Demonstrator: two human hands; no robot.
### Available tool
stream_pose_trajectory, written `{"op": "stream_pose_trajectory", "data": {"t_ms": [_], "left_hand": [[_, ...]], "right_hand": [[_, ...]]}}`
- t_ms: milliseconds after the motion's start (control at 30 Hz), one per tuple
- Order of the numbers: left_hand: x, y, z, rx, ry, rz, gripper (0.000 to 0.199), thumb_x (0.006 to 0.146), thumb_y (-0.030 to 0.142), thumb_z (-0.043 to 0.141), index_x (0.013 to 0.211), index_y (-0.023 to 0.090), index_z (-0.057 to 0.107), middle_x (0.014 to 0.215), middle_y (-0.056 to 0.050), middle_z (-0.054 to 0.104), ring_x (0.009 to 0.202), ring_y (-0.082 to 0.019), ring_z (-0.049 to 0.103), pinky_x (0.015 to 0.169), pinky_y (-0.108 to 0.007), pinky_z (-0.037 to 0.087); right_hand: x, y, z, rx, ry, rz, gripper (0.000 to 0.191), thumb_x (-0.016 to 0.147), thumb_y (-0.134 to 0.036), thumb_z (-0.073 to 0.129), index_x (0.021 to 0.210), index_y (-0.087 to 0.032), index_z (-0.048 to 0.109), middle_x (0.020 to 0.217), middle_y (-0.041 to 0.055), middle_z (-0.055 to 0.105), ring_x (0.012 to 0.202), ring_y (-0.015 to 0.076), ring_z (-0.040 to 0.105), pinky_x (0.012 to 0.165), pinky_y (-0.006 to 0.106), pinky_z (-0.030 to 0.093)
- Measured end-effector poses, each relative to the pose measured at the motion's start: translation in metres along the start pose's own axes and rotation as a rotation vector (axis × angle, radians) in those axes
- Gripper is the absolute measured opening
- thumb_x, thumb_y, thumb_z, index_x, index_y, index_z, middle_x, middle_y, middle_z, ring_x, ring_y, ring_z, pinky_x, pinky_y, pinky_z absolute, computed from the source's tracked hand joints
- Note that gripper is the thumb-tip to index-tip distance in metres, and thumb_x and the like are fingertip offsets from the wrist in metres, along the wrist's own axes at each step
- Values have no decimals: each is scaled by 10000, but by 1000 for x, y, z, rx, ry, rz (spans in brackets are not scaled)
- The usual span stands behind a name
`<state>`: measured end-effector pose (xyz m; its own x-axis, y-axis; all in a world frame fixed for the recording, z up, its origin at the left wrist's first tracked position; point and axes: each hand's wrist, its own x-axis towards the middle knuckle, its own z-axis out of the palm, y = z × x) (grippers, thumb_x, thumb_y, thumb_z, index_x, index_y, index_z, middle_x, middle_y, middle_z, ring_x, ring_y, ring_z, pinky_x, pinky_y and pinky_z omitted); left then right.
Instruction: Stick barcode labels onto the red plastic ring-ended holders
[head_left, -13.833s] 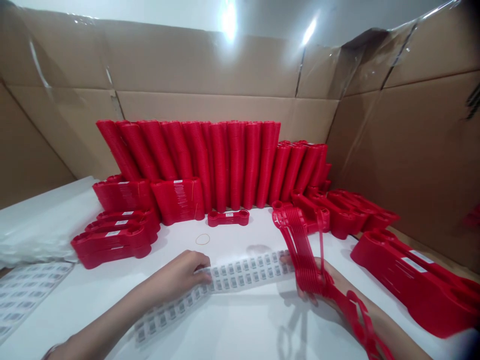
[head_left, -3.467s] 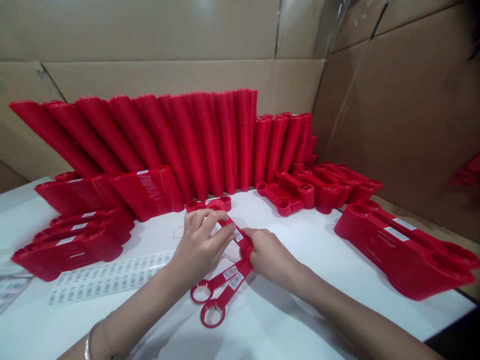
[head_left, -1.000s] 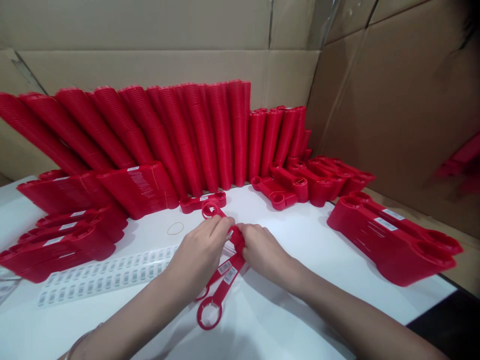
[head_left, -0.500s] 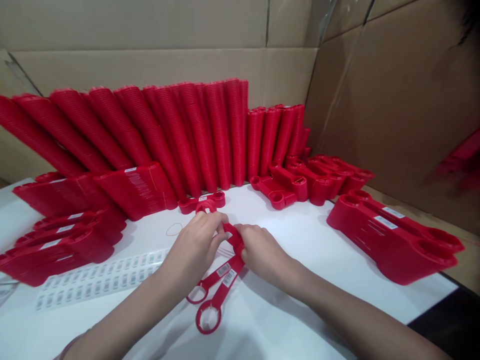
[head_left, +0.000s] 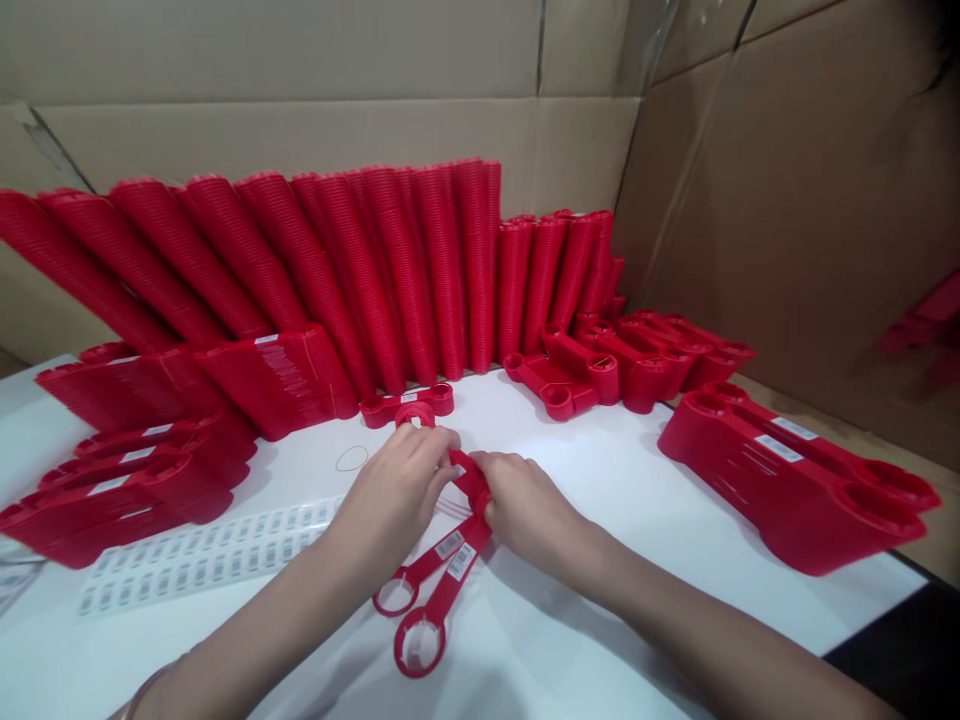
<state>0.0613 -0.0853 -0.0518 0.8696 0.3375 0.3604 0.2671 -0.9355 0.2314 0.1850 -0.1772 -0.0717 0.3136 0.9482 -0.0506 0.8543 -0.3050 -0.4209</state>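
Flat red plastic pieces with ring ends and white barcode labels fan out below my hands; one red ring-ended piece (head_left: 442, 600) points toward me. My left hand (head_left: 405, 475) is closed, thumb and fingers pinching the red plastic near its upper part. My right hand (head_left: 525, 505) wraps round the other side of the same red pieces, close beside the left. How many pieces lie within the grip is hidden by my fingers. Just beyond my left fingertips are a red ring end (head_left: 414, 411) and a small labelled red stack (head_left: 375, 411).
Tall red stacks (head_left: 390, 270) line the cardboard wall (head_left: 300, 140). Shorter labelled stacks stand at left (head_left: 112, 500) and right (head_left: 787, 490). A barcode sticker sheet (head_left: 202, 560) and a rubber band (head_left: 352, 459) lie on the white table (head_left: 315, 650).
The view has shifted very slightly, moving everything a little to the right. Both hands keep their hold on the red pieces, with almost no visible motion.
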Motion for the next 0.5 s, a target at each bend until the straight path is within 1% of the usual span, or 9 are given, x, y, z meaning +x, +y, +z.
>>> {"op": "stream_pose_trajectory", "data": {"t_ms": [133, 233, 333, 400, 500], "left_hand": [[0, 1, 2, 53, 26, 50, 81, 851, 145, 423, 876, 174, 494, 815, -27, 551, 772, -179, 456, 628, -295, 400], [-2, 2, 4, 125, 49, 102, 91, 848, 192, 461, 923, 160, 500, 851, -42, 547, 793, -191, 446, 656, -311, 402], [-2, 1, 7, 189, 59, 134, 245, 820, 273, 531, 1023, 142, 491, 913, -66, 542, 825, -211, 433, 684, -334, 406], [-2, -1, 9, 176, 59, 125, 315, 811, 298, 546, 1071, 135, 477, 935, -75, 536, 848, -217, 433, 697, -337, 412], [0, -6, 11, 114, 50, 123, 292, 850, 267, 482, 1108, 132, 460, 918, -70, 533, 843, -201, 438, 699, -320, 417]], "right_hand": [[0, 2, 2, 13, 1, -12, 332, 631, 14, 382, 862, -159, 547, 782, 56, 621, 666, 168, 562, 510, 232, 275], [1, 3, 4, 23, 19, -22, 339, 622, 15, 377, 856, -164, 545, 786, 53, 621, 659, 162, 554, 507, 232, 273], [1, 3, 5, 25, 26, -37, 300, 637, 2, 381, 830, -166, 538, 776, 51, 616, 632, 152, 541, 500, 234, 267], [0, 3, 5, 29, 26, -39, 284, 650, -12, 388, 837, -167, 535, 774, 50, 615, 629, 153, 538, 497, 234, 264], [-2, 3, 5, 42, 34, -37, 305, 651, -7, 386, 865, -167, 533, 793, 50, 616, 653, 157, 544, 501, 232, 264]]}}
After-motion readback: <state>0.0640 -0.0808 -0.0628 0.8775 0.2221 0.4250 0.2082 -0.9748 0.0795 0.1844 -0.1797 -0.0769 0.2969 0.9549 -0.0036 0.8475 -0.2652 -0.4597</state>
